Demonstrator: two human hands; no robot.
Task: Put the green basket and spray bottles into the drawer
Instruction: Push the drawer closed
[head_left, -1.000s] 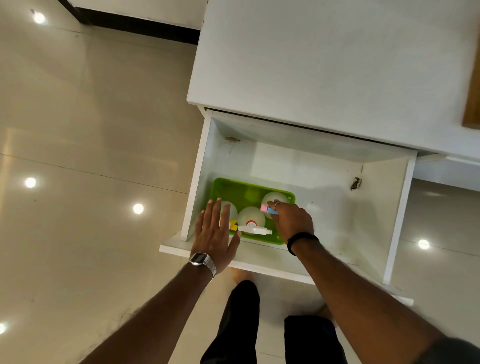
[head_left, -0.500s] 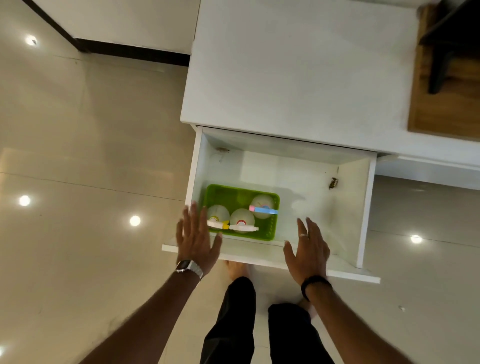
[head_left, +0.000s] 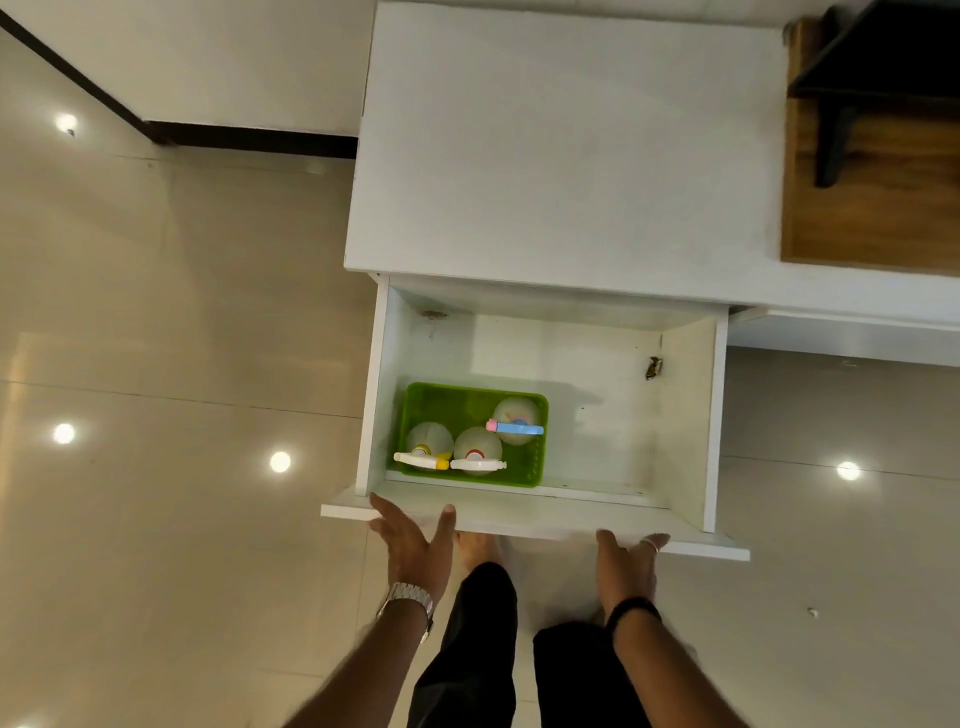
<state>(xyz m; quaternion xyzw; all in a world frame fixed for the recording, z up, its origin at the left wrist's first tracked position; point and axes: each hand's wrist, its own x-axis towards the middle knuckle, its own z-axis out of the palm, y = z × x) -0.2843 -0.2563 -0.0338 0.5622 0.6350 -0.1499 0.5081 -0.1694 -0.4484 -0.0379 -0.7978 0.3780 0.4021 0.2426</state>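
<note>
The white drawer (head_left: 685, 415) stands pulled out of the white cabinet. The green basket (head_left: 457, 402) sits in the drawer's front left corner. Three clear spray bottles stand upright in it: one with a yellow and white head (head_left: 423, 460), one with a red and white head (head_left: 477, 462), one with a blue and pink head (head_left: 515, 427). My left hand (head_left: 413, 545) lies flat against the drawer's front panel at its left end, fingers spread. My right hand (head_left: 626, 564) rests against the same panel further right, fingers partly hidden under the edge. Neither hand holds anything.
The cabinet top (head_left: 566, 145) is bare white. A wooden board (head_left: 878, 208) with a dark object on it lies at the upper right. Glossy beige floor tiles (head_left: 156, 467) surround the cabinet. My legs and bare feet are just below the drawer front.
My right hand let go of the blue-headed bottle and drew back out of the drawer. Both hands moved down to the drawer's front panel.
</note>
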